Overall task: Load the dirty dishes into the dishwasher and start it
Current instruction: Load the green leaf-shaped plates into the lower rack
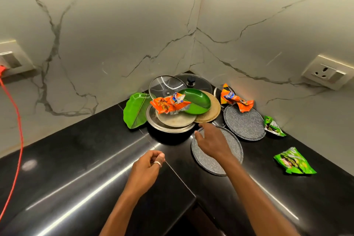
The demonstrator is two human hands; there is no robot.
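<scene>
Head-camera view down onto a black corner desk (86, 159) against marble walls. By my judgement the task has barely begun: every dish I can see sits on the desk, and no dishwasher is in view.

My right hand (210, 143) reaches forward, its grip open and fingers straight, over the far rim of a grey speckled plate (205, 161) lying flat nearest me. I cannot tell whether the fingertips touch it. My left hand (147, 165) hovers above the desk, its grip curled closed and holding nothing.

In the corner just beyond is a pile: a steel plate (168, 129) at the bottom, a green bowl (197, 101), a leaf-shaped green plate (134, 111) leaning at its left and two glass lids (162, 86) behind. An orange wrapper (169, 104) lies on the pile. A second grey plate (244, 122) lies to the right.

Still to do: clear the wrapper, carry everything over, load it, start the machine.
</scene>
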